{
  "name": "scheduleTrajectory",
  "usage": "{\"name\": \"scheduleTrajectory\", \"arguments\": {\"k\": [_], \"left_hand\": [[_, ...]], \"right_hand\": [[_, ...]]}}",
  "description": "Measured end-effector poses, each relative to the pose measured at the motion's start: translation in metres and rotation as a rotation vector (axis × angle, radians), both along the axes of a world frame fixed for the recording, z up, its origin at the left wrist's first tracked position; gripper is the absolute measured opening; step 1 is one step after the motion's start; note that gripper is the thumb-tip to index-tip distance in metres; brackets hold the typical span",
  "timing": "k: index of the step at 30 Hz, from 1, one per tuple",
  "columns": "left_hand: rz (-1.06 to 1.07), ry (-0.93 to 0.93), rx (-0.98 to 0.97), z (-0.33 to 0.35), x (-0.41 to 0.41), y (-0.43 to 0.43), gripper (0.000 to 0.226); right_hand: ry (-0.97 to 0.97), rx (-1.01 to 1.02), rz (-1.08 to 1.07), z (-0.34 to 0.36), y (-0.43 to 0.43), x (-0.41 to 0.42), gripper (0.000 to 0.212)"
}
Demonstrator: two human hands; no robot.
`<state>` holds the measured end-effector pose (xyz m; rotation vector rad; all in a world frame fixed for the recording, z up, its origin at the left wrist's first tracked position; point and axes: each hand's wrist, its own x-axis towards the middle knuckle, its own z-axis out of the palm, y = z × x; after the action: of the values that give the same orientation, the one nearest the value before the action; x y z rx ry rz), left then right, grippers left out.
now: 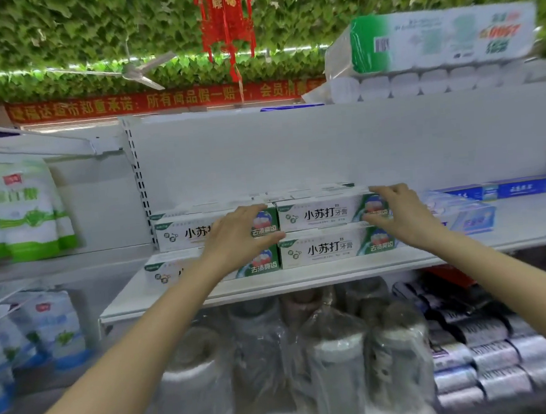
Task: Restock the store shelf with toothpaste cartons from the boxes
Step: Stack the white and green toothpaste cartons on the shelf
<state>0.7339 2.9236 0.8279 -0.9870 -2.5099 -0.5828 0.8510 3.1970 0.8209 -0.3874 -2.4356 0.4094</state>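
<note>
- Up on the white shelf [302,277] sit green-and-white toothpaste cartons [326,248], stacked two high in two columns side by side with their long faces to the front. More carton tops show behind them.
- At the right end of the top-left carton [183,234] is the left hand [238,236]. Its fingers curl over the top edge and its thumb presses under the lower front edge, so the carton is clamped between them.
- At the right end of the top-right carton [324,214] is the right hand [401,214]. Its fingers hook over the top and its thumb lies against the front face, pinching the carton.
- Both top cartons lie flat on the bottom ones, their ends meeting in the middle.
- Just right of the stack lie pale blue cartons [469,219], with darker blue cartons [519,187] farther back.
- Below the shelf stand plastic-wrapped rolls [333,348], with printed packs [485,353] to their right.
- Green-and-white bags [26,208] hang at the left.
- A tissue pack [441,40] lies on top of the unit, and a red lantern [226,22] hangs from the leafy ceiling.
</note>
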Motion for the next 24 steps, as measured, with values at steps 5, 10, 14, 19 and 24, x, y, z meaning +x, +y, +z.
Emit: {"name": "scheduleTrajectory", "arguments": {"k": [5,10,14,19,24], "left_hand": [[-0.055,-0.005,0.016,-0.011,0.031,-0.001,0.071],[-0.024,-0.040,0.008,-0.025,0.082,-0.005,0.073],[0.032,-0.012,-0.034,-0.040,0.132,-0.007,0.073],[0.036,-0.025,-0.187,-0.084,0.188,0.006,0.076],[0.005,-0.133,-0.348,-0.139,0.231,0.023,0.082]], "right_hand": [[-0.119,0.066,0.056,-0.012,-0.024,0.024,0.069],[-0.270,0.190,0.181,-0.015,-0.038,0.066,0.076],[-0.373,0.204,0.302,-0.024,-0.047,0.104,0.078],[-0.468,0.204,0.360,-0.067,-0.051,0.153,0.085],[-0.652,0.149,0.356,-0.124,-0.038,0.188,0.097]]}}
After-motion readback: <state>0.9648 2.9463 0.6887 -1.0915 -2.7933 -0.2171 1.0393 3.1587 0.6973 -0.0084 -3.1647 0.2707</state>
